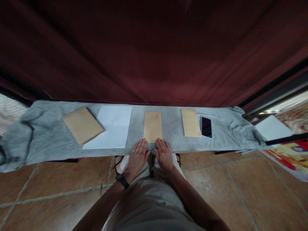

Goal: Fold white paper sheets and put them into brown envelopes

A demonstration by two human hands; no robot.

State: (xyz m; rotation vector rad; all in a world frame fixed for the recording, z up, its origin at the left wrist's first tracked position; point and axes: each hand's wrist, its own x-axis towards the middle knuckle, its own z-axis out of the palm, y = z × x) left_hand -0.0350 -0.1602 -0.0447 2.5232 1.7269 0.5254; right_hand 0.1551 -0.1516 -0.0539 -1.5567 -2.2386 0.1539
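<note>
A brown paper envelope [153,125] lies upright on the grey cloth, straight in front of me. My left hand [139,157] rests flat at its lower left corner, fingers stretched out and fingertips touching the paper. Mirroring it, my right hand [165,155] lies flat with its fingertips on the lower right corner. Neither hand grips anything. To the left, white paper sheets [115,128] are partly covered by a stack of brown envelopes [83,125]. On the right lie more brown envelopes [191,123], next to a dark-screened phone [206,127].
Grey cloth [226,131] covers the narrow bench or table. A dark red curtain [154,57] hangs along its far edge. Metal frame bars [284,139], a white box-like object [274,127] and a colourful printed package [292,154] are at the right. Tiled floor [207,183] shows below.
</note>
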